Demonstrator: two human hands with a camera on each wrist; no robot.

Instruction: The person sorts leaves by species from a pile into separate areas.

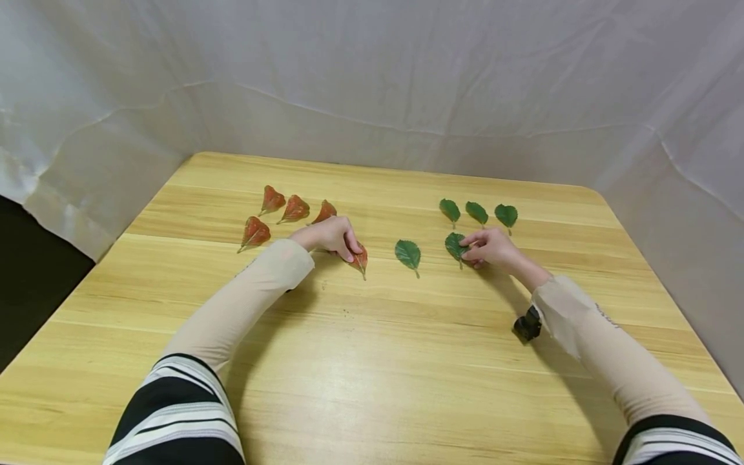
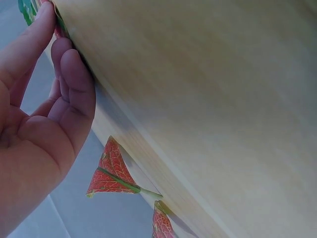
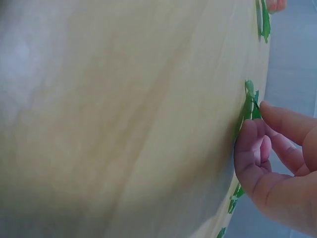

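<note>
On the worktop (image 1: 372, 361), a red leaf (image 1: 360, 259) is pressed under the fingertips of the left hand (image 1: 331, 236); it is best slid flat, lightly, to spare the stalk. Further right, a green leaf (image 1: 455, 245) is pinched at its edge by the right hand (image 1: 491, 248), fingers curled, beside the green row.

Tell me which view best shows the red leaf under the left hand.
The head view: the red leaf lies flat on the table, its tip poking out under the left hand. The left wrist view shows only a sliver at the fingertips; the right wrist view, none.
</note>
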